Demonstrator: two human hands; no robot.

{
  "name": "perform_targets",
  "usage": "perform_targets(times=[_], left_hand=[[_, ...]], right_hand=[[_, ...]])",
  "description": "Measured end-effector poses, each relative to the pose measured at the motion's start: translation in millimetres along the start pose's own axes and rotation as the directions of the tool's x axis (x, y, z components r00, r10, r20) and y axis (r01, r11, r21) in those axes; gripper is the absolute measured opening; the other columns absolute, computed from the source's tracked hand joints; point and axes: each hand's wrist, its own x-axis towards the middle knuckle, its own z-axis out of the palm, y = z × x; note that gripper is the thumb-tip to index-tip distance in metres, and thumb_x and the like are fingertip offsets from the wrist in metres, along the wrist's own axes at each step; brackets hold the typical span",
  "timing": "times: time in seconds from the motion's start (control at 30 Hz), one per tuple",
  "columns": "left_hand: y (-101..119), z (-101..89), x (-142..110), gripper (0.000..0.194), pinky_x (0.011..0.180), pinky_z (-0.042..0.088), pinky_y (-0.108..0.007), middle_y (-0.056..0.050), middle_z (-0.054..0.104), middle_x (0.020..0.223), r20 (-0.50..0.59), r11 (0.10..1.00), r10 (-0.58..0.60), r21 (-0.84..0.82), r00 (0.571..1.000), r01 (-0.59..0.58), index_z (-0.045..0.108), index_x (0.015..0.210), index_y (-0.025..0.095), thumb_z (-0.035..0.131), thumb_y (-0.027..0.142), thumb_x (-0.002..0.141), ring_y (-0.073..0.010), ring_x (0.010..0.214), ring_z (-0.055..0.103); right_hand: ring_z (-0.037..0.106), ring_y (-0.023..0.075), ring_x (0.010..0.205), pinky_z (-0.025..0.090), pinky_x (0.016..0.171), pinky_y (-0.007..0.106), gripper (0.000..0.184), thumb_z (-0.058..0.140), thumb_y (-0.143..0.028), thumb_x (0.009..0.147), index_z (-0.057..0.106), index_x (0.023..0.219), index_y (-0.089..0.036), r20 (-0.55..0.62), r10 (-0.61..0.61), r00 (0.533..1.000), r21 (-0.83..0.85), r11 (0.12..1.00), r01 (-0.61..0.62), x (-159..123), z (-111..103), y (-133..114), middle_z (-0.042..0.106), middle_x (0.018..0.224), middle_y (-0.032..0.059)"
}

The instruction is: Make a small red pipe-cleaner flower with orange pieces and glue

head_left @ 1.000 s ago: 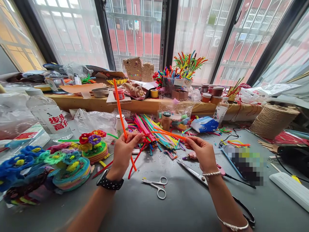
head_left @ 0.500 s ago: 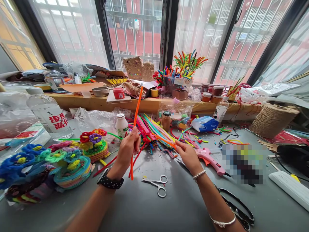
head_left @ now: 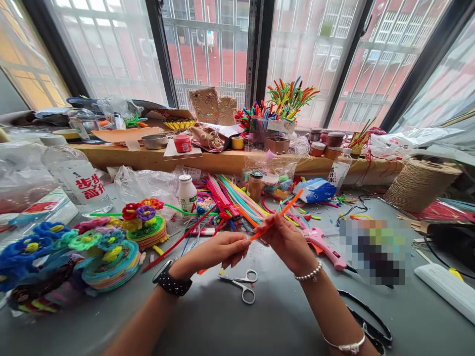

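Note:
Over the front middle of the grey table, my left hand [head_left: 228, 247] pinches an orange pipe cleaner [head_left: 258, 234] near its thumb and fingertips. My right hand [head_left: 287, 244] is closed on orange pipe cleaner too, close to the left, and a length slants up past its fingers to the right. A small orange end shows beneath my left hand. Whether this is one piece or two is hidden by the fingers. Small silver scissors [head_left: 243, 284] lie slightly open on the table just below my hands. Behind them spreads a bundle of colourful pipe cleaners [head_left: 226, 198].
On the left are fuzzy flower decorations [head_left: 111, 257] and a water bottle [head_left: 79, 178]. A white bottle [head_left: 187, 193] and a brown jar [head_left: 255, 186] stand behind. To the right lie a pink glue gun [head_left: 326, 249], black-handled scissors [head_left: 367, 311] and a twine spool [head_left: 421, 185].
My left hand has lowered and turned toward the right, its orange pipe cleaner no longer upright. My right hand has turned upward, and the two hands have come close together.

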Motion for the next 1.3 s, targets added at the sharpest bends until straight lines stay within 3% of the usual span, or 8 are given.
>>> perform_targets(times=[0.1,0.27,0.37,0.47,0.7,0.87,1.0,1.3], left_hand=[[-2,-10.2,0,0.028,0.042,0.032,-0.015,0.004,0.048,0.051,-0.106,0.998,0.028,0.062,0.994,-0.022,0.06,0.077,0.015,0.046,0.038,0.074,-0.0058,0.045,0.041],[-5,-24.4,-1,0.021,0.047,0.041,-0.017,0.0,0.06,0.057,-0.352,0.995,0.055,0.101,0.934,-0.02,0.066,0.069,0.014,0.056,0.032,0.067,-0.0079,0.047,0.049],[-6,-23.2,0,0.019,0.054,0.047,-0.021,-0.002,0.065,0.061,-0.433,0.996,0.084,0.042,0.898,-0.073,0.067,0.07,0.015,0.058,0.031,0.065,-0.0121,0.053,0.057],[-6,-17.6,3,0.022,0.062,0.05,-0.026,-0.004,0.068,0.07,-0.481,0.988,0.128,-0.013,0.867,-0.153,0.067,0.08,0.016,0.057,0.03,0.066,-0.0171,0.065,0.063],[-3,-12.6,1,0.018,0.065,0.052,-0.026,-0.003,0.069,0.072,-0.652,0.968,0.225,0.064,0.724,-0.243,0.066,0.071,0.017,0.064,0.03,0.06,-0.0179,0.068,0.064],[4,-11.0,0,0.025,0.066,0.053,-0.028,-0.003,0.07,0.073,-0.624,0.953,0.15,-0.114,0.767,-0.279,0.066,0.081,0.016,0.061,0.031,0.062,-0.018,0.067,0.064],[5,-9.8,0,0.037,0.072,0.052,-0.028,-0.002,0.069,0.083,-0.596,0.946,0.158,-0.137,0.787,-0.293,0.06,0.1,0.016,0.06,0.029,0.065,-0.0169,0.074,0.063],[8,-6.3,-2,0.025,0.068,0.052,-0.026,-0.004,0.069,0.08,-0.663,0.948,0.125,-0.139,0.738,-0.285,0.064,0.083,0.014,0.063,0.028,0.062,-0.017,0.071,0.064]], right_hand=[[0.056,0.0091,0.064,0.046,0.068,0.022,0.017,0.057,-0.033,0.074,0.06,0.081,-0.018,-0.17,-0.114,0.979,0.033,0.992,0.121,3,-8,-8,0.056,0.059,-0.0035],[0.039,0.0043,0.043,0.043,0.054,0.019,0.013,0.056,-0.03,0.075,0.057,0.081,-0.019,-0.3,-0.244,0.922,0.029,0.964,0.264,5,-19,-16,0.037,0.044,-0.0091],[0.027,0.0024,0.037,0.031,0.04,0.015,0.014,0.055,-0.032,0.075,0.056,0.08,-0.018,-0.278,-0.258,0.925,-0.08,0.966,0.245,5,-19,-15,0.031,0.042,-0.0099],[0.021,0.0014,0.037,0.018,0.034,0.015,0.022,0.053,-0.034,0.076,0.057,0.088,-0.017,-0.229,-0.206,0.951,-0.256,0.956,0.145,4,-15,-13,0.039,0.049,-0.0077],[0.028,0.0032,0.038,0.018,0.037,0.018,0.02,0.052,-0.033,0.076,0.051,0.087,-0.017,-0.072,-0.163,0.984,-0.563,0.821,0.095,1,-11,-11,0.053,0.052,-0.0043],[0.034,0.0046,0.041,0.022,0.039,0.019,0.019,0.051,-0.034,0.076,0.052,0.078,-0.015,-0.029,-0.105,0.994,-0.672,0.738,0.058,3,-12,-9,0.052,0.053,-0.0029],[0.041,0.0062,0.045,0.028,0.043,0.019,0.02,0.05,-0.035,0.076,0.053,0.078,-0.015,-0.021,-0.076,0.997,-0.7,0.713,0.04,3,-12,-8,0.052,0.054,-0.0025],[0.046,0.0092,0.048,0.033,0.045,0.021,0.025,0.05,-0.039,0.075,0.055,0.08,-0.015,0.01,-0.063,0.998,-0.759,0.649,0.048,1,-11,-5,0.053,0.054,-0.0015]])
